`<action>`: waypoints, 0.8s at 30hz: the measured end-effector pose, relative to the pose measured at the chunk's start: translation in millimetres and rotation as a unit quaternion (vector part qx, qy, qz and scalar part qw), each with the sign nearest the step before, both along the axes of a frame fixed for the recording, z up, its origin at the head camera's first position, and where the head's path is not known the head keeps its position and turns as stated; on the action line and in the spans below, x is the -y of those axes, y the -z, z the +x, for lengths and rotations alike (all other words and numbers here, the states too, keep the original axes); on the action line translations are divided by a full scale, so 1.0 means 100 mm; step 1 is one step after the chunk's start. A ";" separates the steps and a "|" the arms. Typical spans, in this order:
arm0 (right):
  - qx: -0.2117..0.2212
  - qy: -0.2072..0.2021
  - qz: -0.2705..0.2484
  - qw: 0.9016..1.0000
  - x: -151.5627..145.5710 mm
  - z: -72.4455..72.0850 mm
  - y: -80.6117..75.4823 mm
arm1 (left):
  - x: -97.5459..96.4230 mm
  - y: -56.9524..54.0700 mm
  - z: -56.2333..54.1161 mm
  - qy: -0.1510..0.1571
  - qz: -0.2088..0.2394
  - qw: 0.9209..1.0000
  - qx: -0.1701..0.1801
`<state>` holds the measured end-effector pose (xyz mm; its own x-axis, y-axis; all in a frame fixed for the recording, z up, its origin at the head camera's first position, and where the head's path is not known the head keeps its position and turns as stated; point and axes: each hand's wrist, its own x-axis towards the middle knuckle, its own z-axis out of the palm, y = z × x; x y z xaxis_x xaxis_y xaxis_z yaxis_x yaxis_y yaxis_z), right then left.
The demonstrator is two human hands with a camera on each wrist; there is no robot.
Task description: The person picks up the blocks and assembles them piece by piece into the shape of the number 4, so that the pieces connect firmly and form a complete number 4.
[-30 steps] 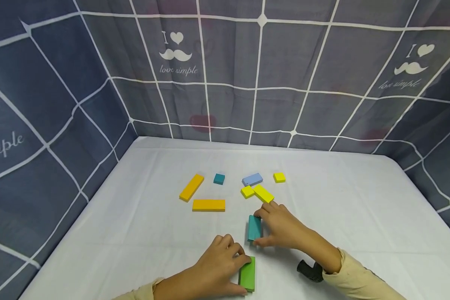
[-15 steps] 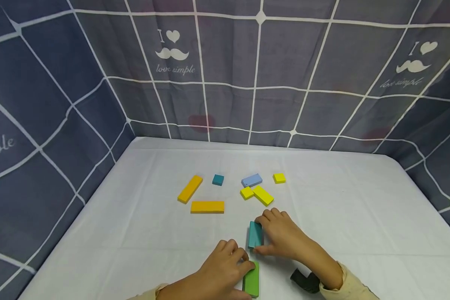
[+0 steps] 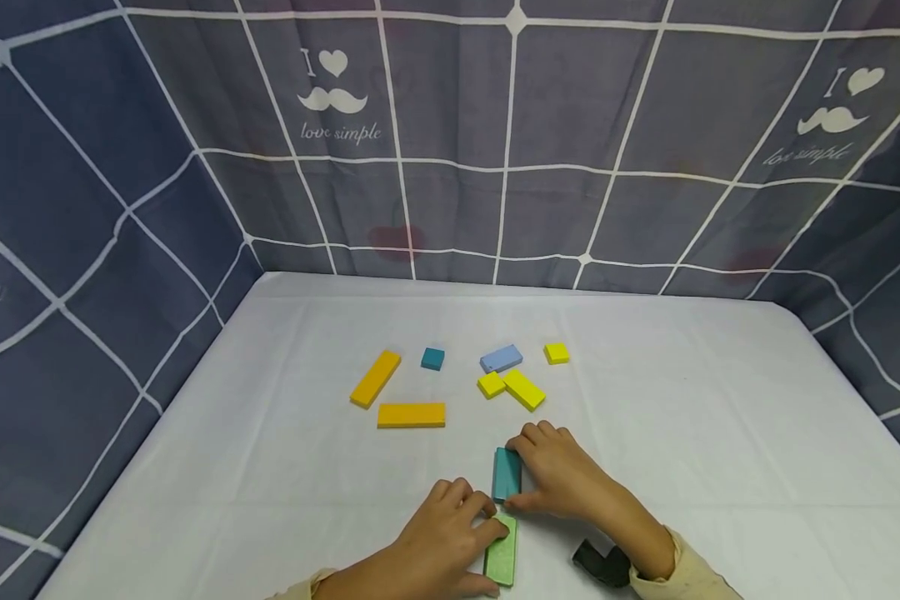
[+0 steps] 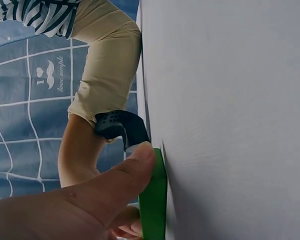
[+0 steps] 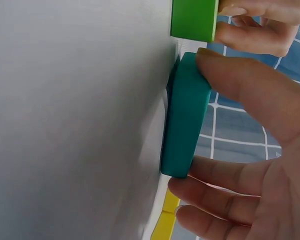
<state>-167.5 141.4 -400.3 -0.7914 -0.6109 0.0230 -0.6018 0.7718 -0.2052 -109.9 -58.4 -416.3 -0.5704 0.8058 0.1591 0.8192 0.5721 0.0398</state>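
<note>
In the head view my left hand (image 3: 444, 542) grips a green block (image 3: 501, 554) near the table's front, with the thumb at its near end. Just beyond it, my right hand (image 3: 562, 475) holds a teal block (image 3: 506, 477) between thumb and fingers at its two ends. The two blocks lie nearly in line, end to end, with a narrow gap between them. From the right wrist, the teal block (image 5: 186, 117) appears resting against the white cloth, the green block (image 5: 194, 19) close by its thumb end. The left wrist view shows the thumb on the green block (image 4: 154, 200).
Farther back on the white-covered table (image 3: 682, 400) lie two orange blocks (image 3: 411, 415), a small dark teal block (image 3: 432, 359), a light blue block (image 3: 501, 358) and several yellow blocks (image 3: 524, 390). A black strap-like thing (image 3: 602, 564) is by the right wrist. Grey-blue checked cloth (image 3: 450, 125) encloses the table.
My right hand has drawn the teal block nearer to me, narrowing the gap to the green block. My left hand keeps its hold on the green block. The head view has shifted slightly.
</note>
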 end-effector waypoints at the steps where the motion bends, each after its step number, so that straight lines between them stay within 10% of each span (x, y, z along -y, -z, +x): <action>1: 0.000 0.001 0.001 1.000 0.00 0.00 0.00 | 0.00 0.00 0.00 -0.001 -0.002 1.000 0.002; 24: 0.075 -0.037 -0.048 0.995 -0.03 0.01 -0.03 | 0.00 0.02 0.04 -0.002 0.010 1.000 -0.025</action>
